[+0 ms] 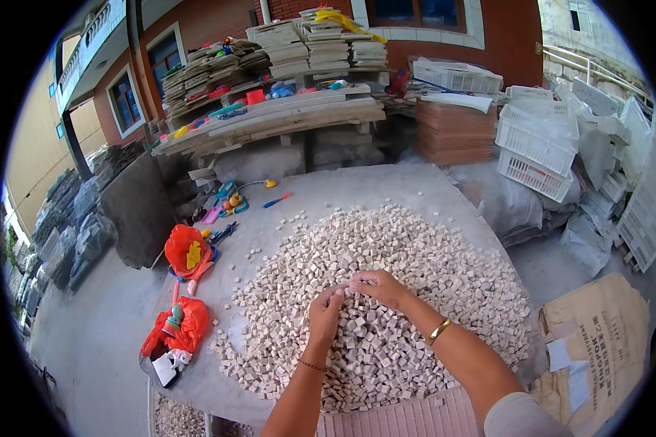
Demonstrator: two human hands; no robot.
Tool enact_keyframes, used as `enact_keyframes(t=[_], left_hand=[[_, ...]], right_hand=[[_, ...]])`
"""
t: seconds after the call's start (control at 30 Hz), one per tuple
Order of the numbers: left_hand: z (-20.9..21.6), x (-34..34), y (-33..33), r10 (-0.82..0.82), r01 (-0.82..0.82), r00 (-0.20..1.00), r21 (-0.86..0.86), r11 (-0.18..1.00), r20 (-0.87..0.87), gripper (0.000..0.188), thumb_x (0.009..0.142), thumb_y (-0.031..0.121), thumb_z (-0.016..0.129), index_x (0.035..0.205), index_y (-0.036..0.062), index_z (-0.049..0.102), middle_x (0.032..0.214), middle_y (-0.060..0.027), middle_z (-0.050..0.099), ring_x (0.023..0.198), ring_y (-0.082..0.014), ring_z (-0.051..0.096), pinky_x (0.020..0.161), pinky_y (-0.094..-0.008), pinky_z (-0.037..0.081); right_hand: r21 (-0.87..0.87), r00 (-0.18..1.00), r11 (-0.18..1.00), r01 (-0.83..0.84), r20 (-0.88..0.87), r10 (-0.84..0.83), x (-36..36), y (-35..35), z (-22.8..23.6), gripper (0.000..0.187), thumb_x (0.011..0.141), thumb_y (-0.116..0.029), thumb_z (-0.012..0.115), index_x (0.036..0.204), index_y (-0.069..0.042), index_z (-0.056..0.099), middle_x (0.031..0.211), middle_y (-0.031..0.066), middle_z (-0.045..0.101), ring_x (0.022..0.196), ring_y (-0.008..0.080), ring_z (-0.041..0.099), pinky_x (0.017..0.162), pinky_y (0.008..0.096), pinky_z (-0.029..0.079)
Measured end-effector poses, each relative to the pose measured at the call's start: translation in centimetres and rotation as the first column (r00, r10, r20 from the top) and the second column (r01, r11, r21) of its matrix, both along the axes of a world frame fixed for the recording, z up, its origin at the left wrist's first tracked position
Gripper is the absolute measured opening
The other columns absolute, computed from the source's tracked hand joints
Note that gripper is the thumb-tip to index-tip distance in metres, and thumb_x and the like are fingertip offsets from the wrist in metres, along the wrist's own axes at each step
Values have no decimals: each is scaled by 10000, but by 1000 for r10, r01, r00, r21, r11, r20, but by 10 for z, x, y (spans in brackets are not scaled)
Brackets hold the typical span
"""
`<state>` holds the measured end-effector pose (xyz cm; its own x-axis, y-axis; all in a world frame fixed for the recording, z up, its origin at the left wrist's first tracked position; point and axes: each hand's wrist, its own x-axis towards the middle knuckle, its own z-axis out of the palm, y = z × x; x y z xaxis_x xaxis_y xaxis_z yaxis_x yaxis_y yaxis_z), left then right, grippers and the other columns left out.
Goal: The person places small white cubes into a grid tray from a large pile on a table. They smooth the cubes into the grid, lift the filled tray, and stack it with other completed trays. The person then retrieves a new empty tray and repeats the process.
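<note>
A wide heap of small pale stone cubes (415,247) is spread over a grey table (386,182). Over the middle of the heap my left hand (326,315) and my right hand (381,288) come together, fingertips almost touching. Both are closed in a pinch; whatever lies between the fingers is too small and hidden to make out. Beneath my wrists, the cubes look darker and more shadowed. Along the table's near edge, between my forearms, lies a pinkish ribbed tray (408,419).
On the table's left side are two red plastic bags (188,251) with toys, and more colourful toys (229,200) behind them. A crate of cubes (178,419) stands below the near left edge. White plastic crates (536,149) and a paper sack (598,335) are at right; stacked boards (284,120) stand behind.
</note>
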<state>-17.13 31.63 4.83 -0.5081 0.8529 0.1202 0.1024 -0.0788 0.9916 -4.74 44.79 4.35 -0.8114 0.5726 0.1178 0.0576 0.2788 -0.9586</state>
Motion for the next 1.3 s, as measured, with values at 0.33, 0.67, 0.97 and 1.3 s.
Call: enact_keyframes(t=[0.33,0.67,0.97,1.3], left_hand=[[-12,70,-86,58,-57,998,38,998,-13,326,903,205,605,1121,-37,625,1046,-113,657,942,-167,597,852,-289,458],[-27,131,-176,-88,71,959,-75,995,-270,380,877,230,610,1203,36,593,1190,-176,612,1105,-324,585,969,-390,427],[1,114,-227,-133,271,658,68,960,-742,406,852,202,620,1215,31,557,1113,-223,612,1010,-362,616,874,-413,496],[-37,-133,-60,32,-244,623,-155,957,-782,520,950,294,489,1373,2,406,1404,-208,427,1304,-353,396,1095,-409,296]], right_hand=[[202,986,971,125,-130,-100,64,-97,5,326,840,-308,683,976,-12,675,1030,127,674,981,225,630,885,335,470],[356,989,923,148,-54,-138,148,-193,-17,307,814,-253,702,1006,-16,671,1026,152,662,974,306,635,847,370,503],[450,996,888,-94,37,87,184,-215,-3,422,812,-343,716,1109,-56,632,1116,143,630,1064,292,596,920,370,480],[496,799,683,536,-39,-600,78,80,-21,541,942,-374,534,1293,35,487,1310,240,511,1256,350,464,1056,375,348]])
